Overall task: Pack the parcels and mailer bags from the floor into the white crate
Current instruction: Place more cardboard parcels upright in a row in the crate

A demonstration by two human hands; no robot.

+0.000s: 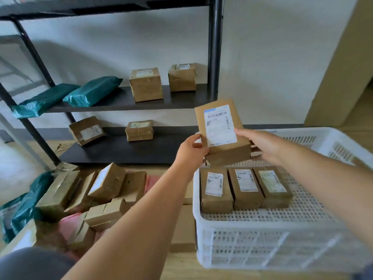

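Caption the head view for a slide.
Left hand and right hand hold a labelled parcel over the white crate, where three parcels lie side by side.

**Soft daylight, bent edges**

Even, muted light fills the room; the floor [12,158] at far left is washed pale; the shelf frame [215,47] throws faint slanted shadows on the white wall [272,57]; no hard glare; the wide lens bows the crate [262,222] rim; corners smear; print on the label [220,126] is soft.
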